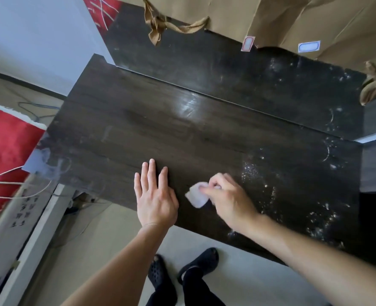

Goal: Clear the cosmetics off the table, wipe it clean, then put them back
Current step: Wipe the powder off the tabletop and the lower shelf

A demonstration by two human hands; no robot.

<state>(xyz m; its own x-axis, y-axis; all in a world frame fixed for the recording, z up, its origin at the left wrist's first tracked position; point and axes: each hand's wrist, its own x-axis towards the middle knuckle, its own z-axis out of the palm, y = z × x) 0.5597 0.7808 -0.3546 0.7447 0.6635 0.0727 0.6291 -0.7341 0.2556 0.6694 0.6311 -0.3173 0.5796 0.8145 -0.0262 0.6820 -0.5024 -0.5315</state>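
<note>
A dark wooden table (156, 129) fills the middle of the head view, with no cosmetics on it. My left hand (155, 195) lies flat on the table near its front edge, fingers straight and spread. Just to its right, my right hand (229, 199) grips a small white wipe (197, 194) and presses it onto the tabletop. White powdery specks and ring marks (271, 191) cover the right part of the table.
A second dark board (226, 69) lies behind the table. Brown paper bags (304, 21) stand at the back, one more at the right edge (375, 85). Red cloth (3, 146) and white cords (10, 184) lie at the left. My feet in black shoes (182, 268) stand below.
</note>
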